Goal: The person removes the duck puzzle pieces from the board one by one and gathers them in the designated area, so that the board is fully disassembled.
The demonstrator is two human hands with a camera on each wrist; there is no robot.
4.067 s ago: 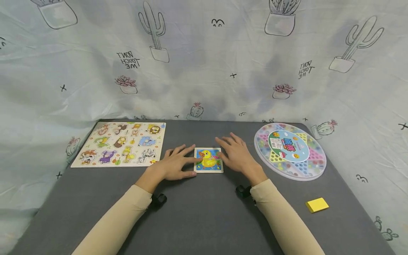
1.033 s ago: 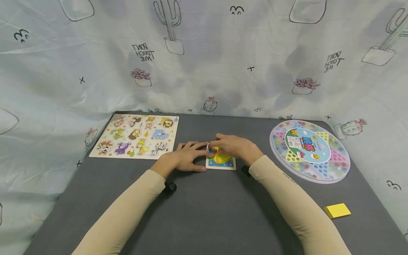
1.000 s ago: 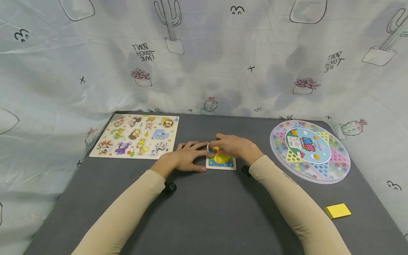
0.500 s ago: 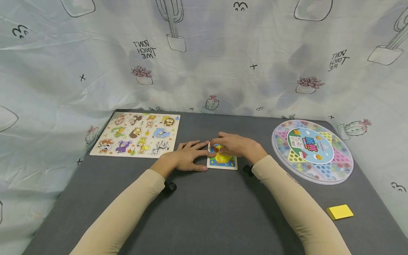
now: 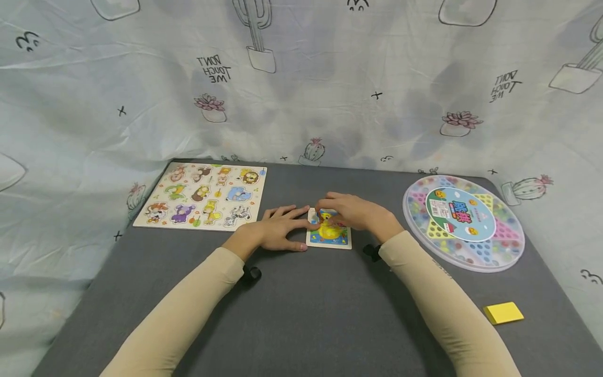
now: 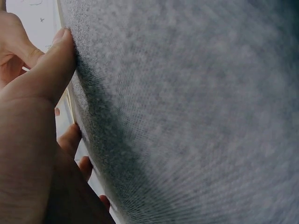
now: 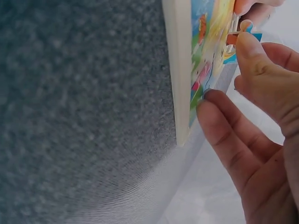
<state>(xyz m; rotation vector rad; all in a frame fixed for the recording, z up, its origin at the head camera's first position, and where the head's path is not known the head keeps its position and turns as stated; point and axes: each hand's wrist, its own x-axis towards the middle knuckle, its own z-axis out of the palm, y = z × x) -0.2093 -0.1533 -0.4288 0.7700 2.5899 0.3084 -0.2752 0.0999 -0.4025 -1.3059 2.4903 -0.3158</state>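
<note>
A small framed duck jigsaw puzzle (image 5: 330,242) lies flat on the grey table. My left hand (image 5: 277,230) rests at its left side with fingers spread, the index fingertip over the picture and the thumb at the near left corner. My right hand (image 5: 354,211) is over the puzzle's upper part, hiding its top right. In the right wrist view, its thumb and index finger pinch a jigsaw piece (image 7: 247,26) with a rounded knob, blue and orange, tilted up from the picture. Its other fingertips touch the puzzle's face. In the left wrist view the left thumb (image 6: 58,65) lies along the table.
An animal puzzle board (image 5: 200,196) lies at the back left. A round Chinese checkers set (image 5: 464,222) in clear packaging is at the right, with a yellow block (image 5: 503,312) nearer me. A patterned curtain (image 5: 301,89) hangs behind the table.
Since the oldest frame my right hand has gone from the puzzle's right side to its upper part and now pinches a piece. Lately it has shifted slightly right; the left hand stays put.
</note>
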